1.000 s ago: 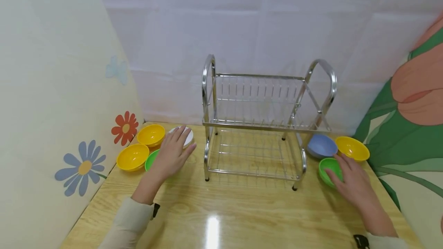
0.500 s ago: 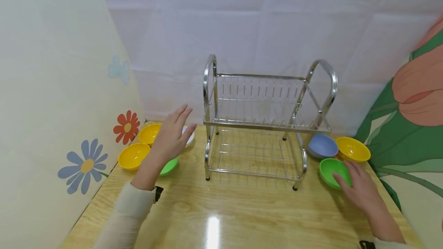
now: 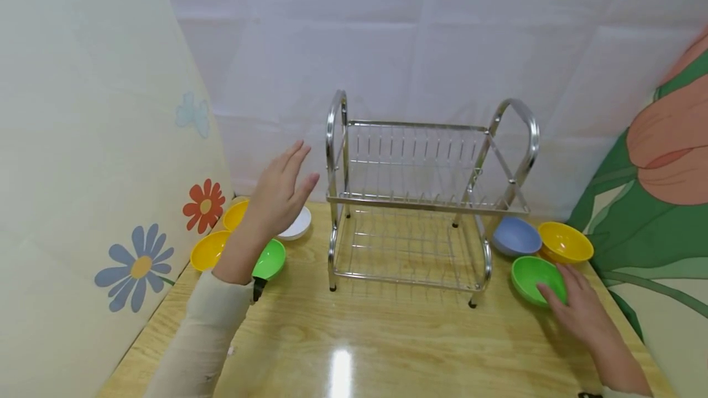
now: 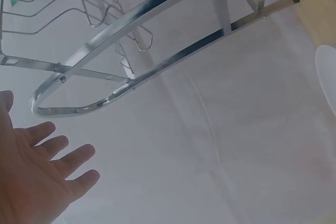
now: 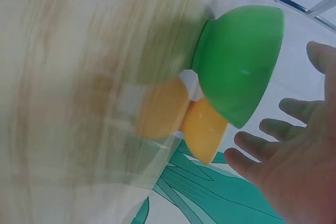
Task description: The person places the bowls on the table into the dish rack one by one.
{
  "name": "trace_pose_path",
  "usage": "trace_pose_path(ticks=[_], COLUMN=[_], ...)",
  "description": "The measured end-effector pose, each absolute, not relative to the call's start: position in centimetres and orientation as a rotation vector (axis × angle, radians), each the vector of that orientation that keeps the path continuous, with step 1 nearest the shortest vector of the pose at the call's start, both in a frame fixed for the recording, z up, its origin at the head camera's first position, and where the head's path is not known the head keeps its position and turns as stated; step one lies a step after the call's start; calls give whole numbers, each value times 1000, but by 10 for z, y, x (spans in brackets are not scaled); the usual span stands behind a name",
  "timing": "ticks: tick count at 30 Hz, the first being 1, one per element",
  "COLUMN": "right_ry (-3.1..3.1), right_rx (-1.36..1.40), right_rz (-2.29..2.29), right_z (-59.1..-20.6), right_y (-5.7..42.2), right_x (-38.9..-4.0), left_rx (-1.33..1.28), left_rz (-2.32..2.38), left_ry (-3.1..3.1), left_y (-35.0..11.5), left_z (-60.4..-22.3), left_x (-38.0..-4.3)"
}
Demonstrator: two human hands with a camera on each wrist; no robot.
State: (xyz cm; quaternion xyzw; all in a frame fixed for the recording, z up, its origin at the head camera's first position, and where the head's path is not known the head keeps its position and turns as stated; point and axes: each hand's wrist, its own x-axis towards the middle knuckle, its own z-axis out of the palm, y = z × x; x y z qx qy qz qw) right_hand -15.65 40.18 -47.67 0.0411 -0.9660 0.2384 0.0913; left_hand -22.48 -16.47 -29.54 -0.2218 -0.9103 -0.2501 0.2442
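My left hand is raised with fingers extended, left of the chrome two-tier dish rack. In the head view it overlaps a white bowl and two yellow bowls, the front one and the rear one. A green bowl lies below its wrist. In the left wrist view the palm and spread fingers hold nothing, near the rack's curved side frame. My right hand hovers with loose fingers at the near right rim of another green bowl. Its fingers hold nothing in the right wrist view.
Behind the right green bowl stand a blue bowl and a yellow bowl, close to the rack's right legs. Everything stands on a wood-grain table. A white sheet hangs behind, and flower-printed panels flank both sides.
My left hand has lifted up from over the white bowl, uncovering more of the left green bowl. The right hand has drawn slightly back and right from its green bowl.
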Motion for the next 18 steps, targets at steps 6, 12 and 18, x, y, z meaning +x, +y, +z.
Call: trace_pose_path(ticks=[6, 12, 18], right_ry=[-2871, -2915, -2980], right_rx=[125, 94, 46], right_rz=[760, 779, 819], right_z=[-481, -483, -483], right_y=[404, 403, 403], right_x=[-157, -159, -158], left_rx=[-628, -633, -657], left_rz=[-699, -678, -652], left_ry=[-2464, -2461, -2464], left_y=[-157, -148, -139], left_z=[-277, -259, -246], left_x=[-234, -245, -255])
